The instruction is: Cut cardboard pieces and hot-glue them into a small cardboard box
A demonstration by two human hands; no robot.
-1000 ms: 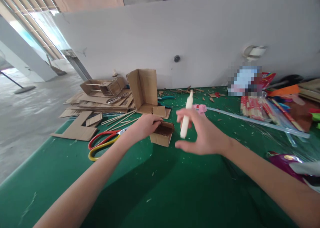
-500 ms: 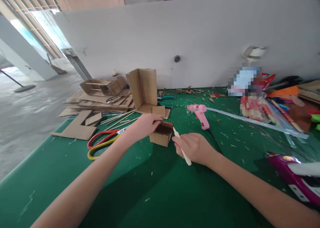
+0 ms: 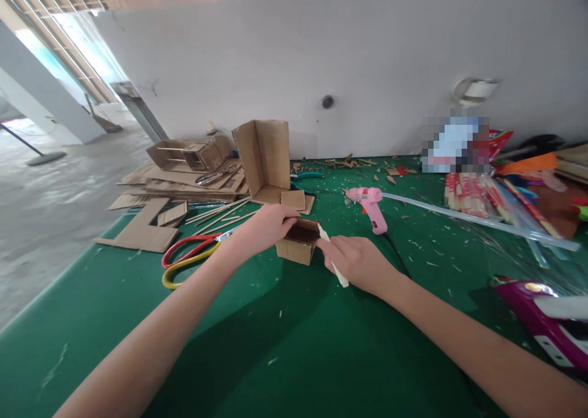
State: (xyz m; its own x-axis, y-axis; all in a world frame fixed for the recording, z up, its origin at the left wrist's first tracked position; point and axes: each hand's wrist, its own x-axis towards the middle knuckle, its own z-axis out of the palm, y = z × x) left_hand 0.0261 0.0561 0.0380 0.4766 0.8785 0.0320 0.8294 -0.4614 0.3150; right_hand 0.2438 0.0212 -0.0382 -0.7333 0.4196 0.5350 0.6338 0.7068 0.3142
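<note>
L hand (image 3: 274, 222) hides pt of cardbd box (image 3: 294, 251).

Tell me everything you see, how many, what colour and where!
small box: 1, brown, centre
white tool: 1, white, at small box's right
glue gun: 1, pink, farther right
clear rod: 1, clear, at glue gun's rear
scissors: 1, red and yellow, left of small box
folded cardboard: 1, brown, behind small box
cardboard sheets: several, brown, left
cardboard frame: 1, brown, back left
thin sticks: several, pale, behind scissors
teal-handled tool: 1, teal, back middle
scraps: many, mostly brown, back
packets: several, red and white, back right
purple device: 1, purple and white, right edge
table: 1, green, underneath
wall: 1, grey, behind table
left hand: 1, bare, on small box
right hand: 1, bare, holding white tool
</note>
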